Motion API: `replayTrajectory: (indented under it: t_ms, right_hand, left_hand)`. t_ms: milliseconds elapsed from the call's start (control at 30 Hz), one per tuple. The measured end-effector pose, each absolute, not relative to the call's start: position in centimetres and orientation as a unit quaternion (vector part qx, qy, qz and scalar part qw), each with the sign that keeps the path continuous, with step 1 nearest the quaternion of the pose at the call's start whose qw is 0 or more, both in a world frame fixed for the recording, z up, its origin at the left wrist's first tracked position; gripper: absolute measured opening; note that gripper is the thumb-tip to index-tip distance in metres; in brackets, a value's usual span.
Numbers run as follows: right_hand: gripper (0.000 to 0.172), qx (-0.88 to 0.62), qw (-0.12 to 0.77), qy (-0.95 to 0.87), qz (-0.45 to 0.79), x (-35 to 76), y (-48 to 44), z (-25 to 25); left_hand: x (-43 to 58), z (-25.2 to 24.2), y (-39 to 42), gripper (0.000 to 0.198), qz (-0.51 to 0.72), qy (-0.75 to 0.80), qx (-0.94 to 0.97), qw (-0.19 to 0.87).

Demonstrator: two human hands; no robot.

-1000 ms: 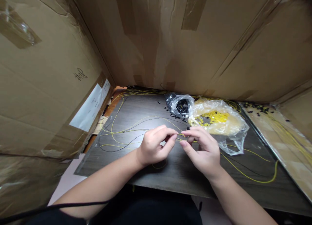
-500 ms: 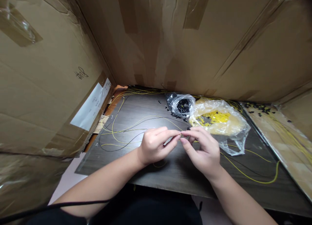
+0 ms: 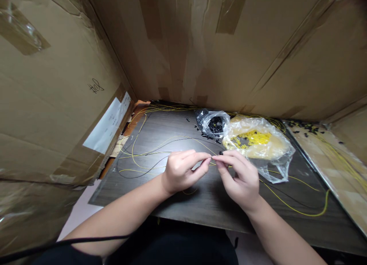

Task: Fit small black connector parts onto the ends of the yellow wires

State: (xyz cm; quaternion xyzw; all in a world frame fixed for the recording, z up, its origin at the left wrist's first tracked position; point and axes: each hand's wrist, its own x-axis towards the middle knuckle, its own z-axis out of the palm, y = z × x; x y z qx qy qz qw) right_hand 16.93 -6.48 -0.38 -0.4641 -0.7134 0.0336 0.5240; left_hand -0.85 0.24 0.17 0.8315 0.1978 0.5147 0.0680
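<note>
My left hand (image 3: 186,171) and my right hand (image 3: 237,177) meet over the middle of the table, fingertips almost touching. Both are closed in a pinch. A thin dark cord (image 3: 212,158) spans the small gap between them; its ends are hidden by the fingers. A small black piece (image 3: 221,153) shows at the right index finger, and whether it is held I cannot tell. Around and beneath the hands, a loose yellow cord (image 3: 299,212) and a black cord (image 3: 172,141) lie in wide loops on the dark table (image 3: 160,123).
Behind the hands, a clear bag (image 3: 215,125) holds small black parts. Beside it lies a larger bag (image 3: 279,152) with small yellow parts. More black parts (image 3: 305,126) lie on cardboard at right. Tall cardboard walls (image 3: 183,47) surround the table's left, back and right.
My right thumb has shifted slightly, and the fingertips of the two hands are a little further apart, with the dark cord showing between them. Everything else stays in place.
</note>
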Motion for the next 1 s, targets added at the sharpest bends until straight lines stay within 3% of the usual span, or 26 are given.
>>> replayTrajectory:
  t_ms: [267, 533, 1000]
  right_hand:
    - [0.027, -0.457, 0.535, -0.703, 0.105, 16.8, -6.3, -0.2]
    - [0.031, -0.473, 0.569, -0.607, 0.290, 16.8, -6.3, -1.6]
    - [0.023, -0.487, 0.524, -0.673, 0.188, 16.6, -6.3, -0.8]
  left_hand:
    - [-1.0, -0.2, 0.4, 0.011, 0.519, 0.204, 0.829, 0.039]
    - [-1.1, -0.5, 0.8, 0.013, 0.518, 0.183, 0.835, 0.034]
    - [-1.2, -1.0, 1.2, 0.013, 0.505, 0.177, 0.845, 0.004]
